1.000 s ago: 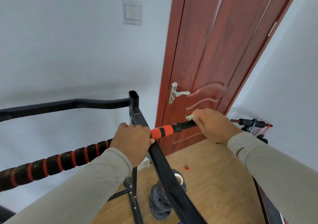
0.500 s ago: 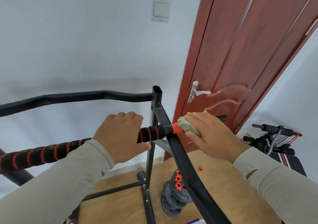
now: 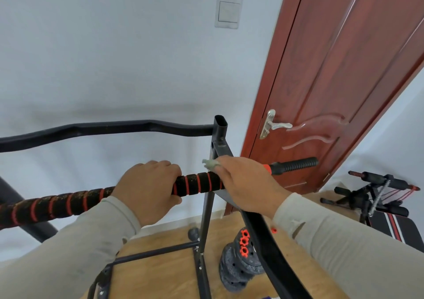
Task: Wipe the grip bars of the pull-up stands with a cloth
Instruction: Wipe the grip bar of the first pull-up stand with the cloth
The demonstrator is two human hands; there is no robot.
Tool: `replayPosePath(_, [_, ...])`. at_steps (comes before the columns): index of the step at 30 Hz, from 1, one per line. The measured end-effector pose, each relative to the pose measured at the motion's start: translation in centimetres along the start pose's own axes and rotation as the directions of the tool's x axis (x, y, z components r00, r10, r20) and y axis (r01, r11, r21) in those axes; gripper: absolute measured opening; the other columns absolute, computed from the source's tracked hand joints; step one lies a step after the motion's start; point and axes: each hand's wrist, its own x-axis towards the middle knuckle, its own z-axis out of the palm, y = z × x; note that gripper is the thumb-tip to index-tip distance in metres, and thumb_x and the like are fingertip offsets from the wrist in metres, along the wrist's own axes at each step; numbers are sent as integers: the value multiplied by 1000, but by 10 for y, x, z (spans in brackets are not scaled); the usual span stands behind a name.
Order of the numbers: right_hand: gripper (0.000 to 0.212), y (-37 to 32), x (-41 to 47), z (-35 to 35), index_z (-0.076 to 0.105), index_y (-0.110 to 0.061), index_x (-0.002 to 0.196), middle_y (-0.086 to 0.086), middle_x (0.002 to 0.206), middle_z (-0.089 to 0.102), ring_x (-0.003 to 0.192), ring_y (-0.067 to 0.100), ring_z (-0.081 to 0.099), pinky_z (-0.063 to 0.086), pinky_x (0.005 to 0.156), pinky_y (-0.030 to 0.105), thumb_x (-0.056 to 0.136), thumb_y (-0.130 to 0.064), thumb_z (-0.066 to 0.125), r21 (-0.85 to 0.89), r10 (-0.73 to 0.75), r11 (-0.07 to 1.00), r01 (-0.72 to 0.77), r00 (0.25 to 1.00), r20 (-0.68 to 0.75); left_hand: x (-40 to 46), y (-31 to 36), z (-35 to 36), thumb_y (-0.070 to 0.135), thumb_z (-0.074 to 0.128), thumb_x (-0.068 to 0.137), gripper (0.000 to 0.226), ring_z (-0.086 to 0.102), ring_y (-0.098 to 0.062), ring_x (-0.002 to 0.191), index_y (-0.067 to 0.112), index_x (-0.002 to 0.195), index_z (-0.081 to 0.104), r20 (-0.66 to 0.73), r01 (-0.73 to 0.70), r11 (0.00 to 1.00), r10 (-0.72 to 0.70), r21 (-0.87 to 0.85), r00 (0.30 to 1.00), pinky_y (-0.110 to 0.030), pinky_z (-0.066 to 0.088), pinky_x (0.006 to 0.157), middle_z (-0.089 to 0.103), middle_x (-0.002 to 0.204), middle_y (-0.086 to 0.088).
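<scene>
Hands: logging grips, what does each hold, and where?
Left hand grips the striped bar mid-length; right hand holds the cloth against it.

red-brown door (image 3: 339,73) – silver handle (image 3: 274,125) | wall switch (image 3: 228,11) | weight plates (image 3: 241,264) on wooden floor (image 3: 160,273)

You face a plain white wall (image 3: 103,57), evenly lit, with no sharp shadows. A white wall switch (image 3: 228,11) is mounted high on it, near the door. To your right stands a reddish-brown wooden door (image 3: 339,87) with moulded panels and a silver lever handle (image 3: 274,124); it appears closed. A second white wall (image 3: 390,142) runs right of the door. The floor (image 3: 165,273) is light wood. On it you have a stack of dark weight plates (image 3: 241,266) with orange collars, and a black exercise bench (image 3: 376,197) in the right corner.
</scene>
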Motion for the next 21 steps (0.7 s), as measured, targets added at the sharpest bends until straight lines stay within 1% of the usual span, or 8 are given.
replayPosePath(3, [10, 29, -14, -18, 53, -32, 110, -9, 92, 67, 86, 15, 64, 55, 82, 35, 107, -32, 43, -168, 31, 986, -20, 998, 62, 0, 0, 1, 52, 63, 89, 33, 57, -12, 92, 34, 116, 55, -10, 0, 1000, 0, -12, 1000, -29, 53, 83, 59, 101, 12])
replayPosePath(6, [23, 35, -19, -26, 49, -30, 92, -9, 83, 63, 80, 19, 64, 54, 76, 40, 107, -40, 34, -180, 140, 975, -133, 990, 24, 2, 0, 2, 50, 64, 89, 34, 57, -13, 94, 33, 117, 54, -20, 2, 1000, -2, -25, 1000, -30, 54, 83, 58, 102, 11])
replayPosePath(8, [9, 10, -8, -16, 48, -35, 103, -5, 87, 64, 76, 24, 65, 57, 70, 46, 103, -26, 48, -203, 58, 977, -58, 998, -6, 1, 0, 3, 49, 64, 90, 34, 57, -13, 94, 31, 117, 54, -22, 1, 1000, -1, -21, 1000, -30, 54, 82, 59, 103, 10])
replayPosePath(10, [36, -25, 5, 6, 54, -38, 125, -5, 94, 65, 78, 24, 65, 57, 69, 44, 96, -17, 55, -233, 16, 972, -18, 1000, -10, 0, 0, 3, 49, 65, 89, 34, 57, -13, 95, 31, 116, 54, -30, 8, 999, -9, -34, 999, -29, 52, 80, 59, 105, 10])
replayPosePath(14, [6, -69, 18, 36, 62, -22, 94, -2, 74, 62, 66, 23, 59, 56, 67, 44, 93, -17, 59, -178, 6, 984, -27, 993, -121, -1, -2, 7, 51, 64, 89, 35, 57, -15, 98, 27, 112, 52, -73, 4, 999, -7, -37, 997, -28, 47, 80, 61, 109, 8])
replayPosePath(16, [8, -55, 13, 35, 59, -22, 96, -4, 80, 63, 74, 20, 59, 54, 76, 42, 100, -25, 53, -111, -77, 992, 64, 990, -117, -5, -4, 6, 54, 65, 87, 45, 57, -16, 101, 27, 119, 49, -54, 0, 996, -4, -86, 999, -30, 50, 86, 61, 115, 7])
replayPosePath(18, [20, -37, 4, 25, 59, -25, 113, -10, 101, 65, 94, 14, 59, 48, 97, 36, 105, -36, 44, -43, -116, 992, 115, 993, -20, -13, -15, 1, 62, 62, 86, 60, 58, -17, 108, 28, 133, 45, -27, 3, 996, -5, -87, 1000, -35, 50, 95, 60, 123, 7])
replayPosePath(21, [39, -26, 0, 17, 52, -25, 136, -11, 125, 61, 114, 12, 55, 39, 111, 34, 103, -43, 43, -10, -133, 991, 134, 989, 65, -28, -38, -9, 64, 52, 91, 47, 61, -9, 96, 35, 128, 55, 6, 62, 995, -62, -74, 998, -30, 53, 87, 62, 110, 14])
